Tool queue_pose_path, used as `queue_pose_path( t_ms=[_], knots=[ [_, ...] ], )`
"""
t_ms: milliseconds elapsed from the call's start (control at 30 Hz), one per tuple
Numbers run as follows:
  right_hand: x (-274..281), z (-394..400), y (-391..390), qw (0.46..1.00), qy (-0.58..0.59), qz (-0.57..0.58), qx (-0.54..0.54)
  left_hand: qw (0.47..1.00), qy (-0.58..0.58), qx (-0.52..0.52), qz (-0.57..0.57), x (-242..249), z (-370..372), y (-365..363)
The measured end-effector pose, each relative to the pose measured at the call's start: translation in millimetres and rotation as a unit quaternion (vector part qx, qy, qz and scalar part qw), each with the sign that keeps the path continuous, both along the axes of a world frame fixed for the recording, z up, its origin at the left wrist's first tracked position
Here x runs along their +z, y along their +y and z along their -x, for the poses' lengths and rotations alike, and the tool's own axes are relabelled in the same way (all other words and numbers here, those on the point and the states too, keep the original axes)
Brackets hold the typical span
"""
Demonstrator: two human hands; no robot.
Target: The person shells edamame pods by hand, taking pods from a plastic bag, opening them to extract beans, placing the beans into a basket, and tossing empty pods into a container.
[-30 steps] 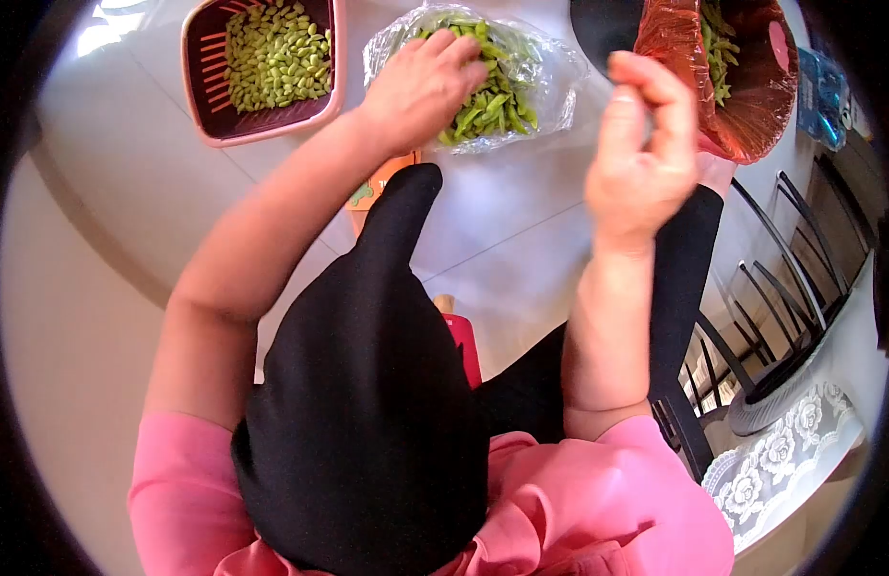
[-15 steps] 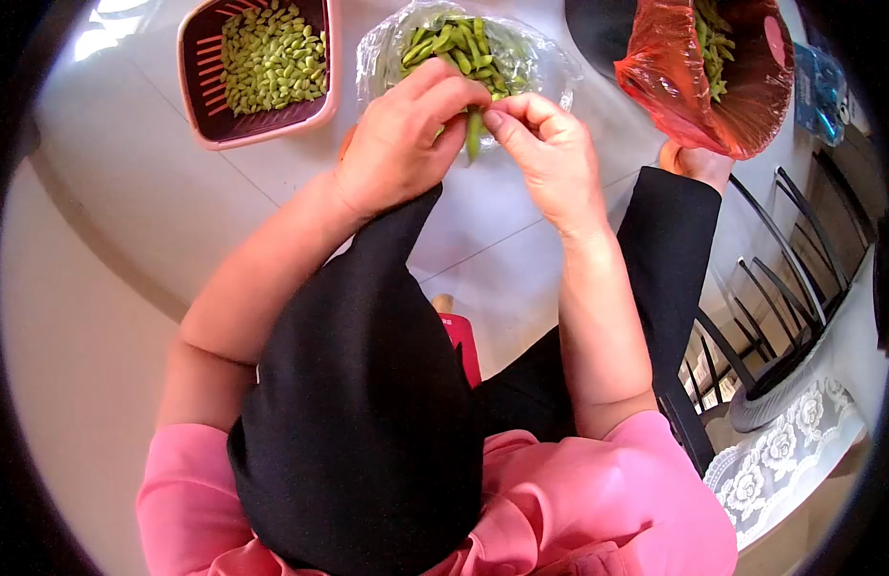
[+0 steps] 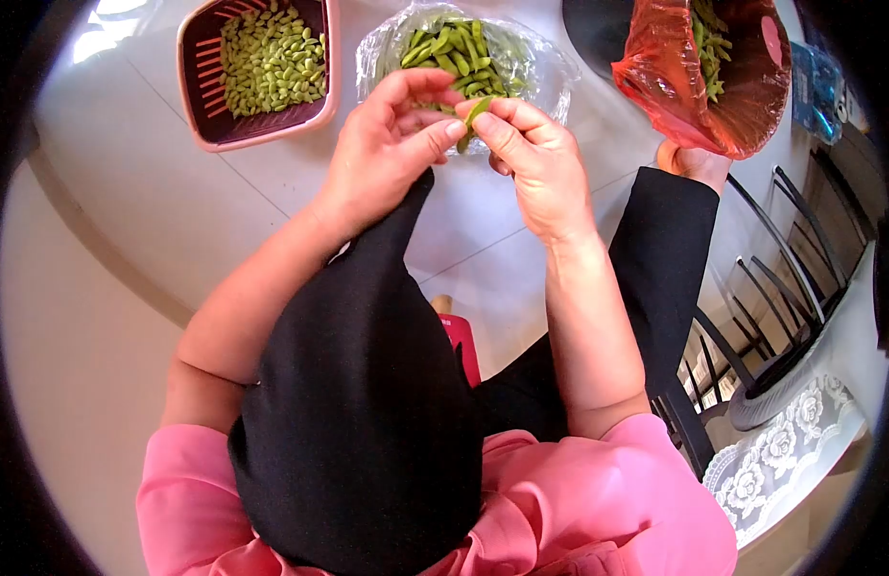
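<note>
Between my hands is a green bean pod [image 3: 477, 111], tilted upright. My right hand [image 3: 540, 158] pinches it between thumb and fingers. My left hand [image 3: 382, 149] is beside it, thumb tip at the pod's edge, the other fingers curled but apart from the thumb; its palm is partly hidden. Just beyond the hands, a clear plastic bag [image 3: 550, 82] lies spread out with a heap of green pods [image 3: 454, 48] on it. To the left stands a pink basket [image 3: 333, 67] containing many shelled green beans [image 3: 272, 62].
A red plastic bag [image 3: 655, 86] with more pods [image 3: 710, 48] stands open at the right, near my foot [image 3: 699, 165]. Beyond it is a blue package [image 3: 817, 91]. Black chair rails [image 3: 785, 278] and a lace cloth [image 3: 780, 446] are at the right edge. My black-trousered knee [image 3: 367, 336] rises below my hands.
My left hand has loosened and its fingers have spread from the pod. My right hand has moved slightly left, and the pod now points upward in its pinch.
</note>
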State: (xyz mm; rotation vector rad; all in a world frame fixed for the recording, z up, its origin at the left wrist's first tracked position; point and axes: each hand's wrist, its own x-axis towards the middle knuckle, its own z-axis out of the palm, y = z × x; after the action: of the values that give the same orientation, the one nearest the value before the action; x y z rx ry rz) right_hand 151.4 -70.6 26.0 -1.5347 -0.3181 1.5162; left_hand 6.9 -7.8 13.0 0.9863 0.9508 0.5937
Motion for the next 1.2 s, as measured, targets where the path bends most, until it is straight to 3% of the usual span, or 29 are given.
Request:
queue_pose_path(
  t_ms=[67,133,200,233,300,367,700,933,1000,1100,1133,1200],
  knots=[
    [-2.8,1.3,-1.4,0.996,-0.065,-0.062,0.022,0.974,-0.056,-0.091,0.201,1.4,7.7,9.6],
    [-1.7,4.7,-0.7,0.995,-0.075,-0.061,0.025,0.971,-0.039,-0.093,0.216,3.7,8.3,10.1],
    [-1.6,6.2,-1.9,0.994,-0.086,-0.060,0.028,0.991,0.015,-0.086,0.101,-0.7,8.6,6.0],
    [-3.0,6.9,-3.8,0.989,-0.130,-0.060,0.039,0.991,0.016,-0.086,0.101,0.4,8.9,4.5],
    [-2.6,8.5,-5.8,0.982,-0.174,-0.059,0.050,0.981,0.136,-0.123,-0.061,6.0,8.6,0.9],
    [-1.1,10.2,-5.0,0.994,-0.108,-0.013,0.031,0.978,0.154,-0.123,-0.074,3.6,8.9,-0.6],
    [1.7,2.9,-2.1,0.994,-0.065,0.034,0.085,0.938,0.203,-0.153,-0.238,4.8,8.8,-1.3],
    [1.7,20.9,2.9,0.986,-0.164,0.028,0.016,0.924,0.187,-0.138,-0.305,4.1,6.2,1.3],
    [2.4,24.8,3.4,0.982,-0.184,0.030,0.007,0.891,0.206,-0.168,-0.369,7.4,6.7,3.7],
    [1.7,27.1,3.0,0.979,-0.202,0.035,-0.009,0.894,0.203,-0.163,-0.365,5.8,6.0,5.6],
    [-2.0,25.7,-0.1,0.987,-0.153,0.029,-0.030,0.894,0.203,-0.163,-0.365,6.6,6.2,5.3],
    [-6.6,21.9,-4.0,0.993,-0.104,0.022,-0.050,0.958,0.172,-0.150,-0.175,8.2,6.7,4.2]
  ],
)
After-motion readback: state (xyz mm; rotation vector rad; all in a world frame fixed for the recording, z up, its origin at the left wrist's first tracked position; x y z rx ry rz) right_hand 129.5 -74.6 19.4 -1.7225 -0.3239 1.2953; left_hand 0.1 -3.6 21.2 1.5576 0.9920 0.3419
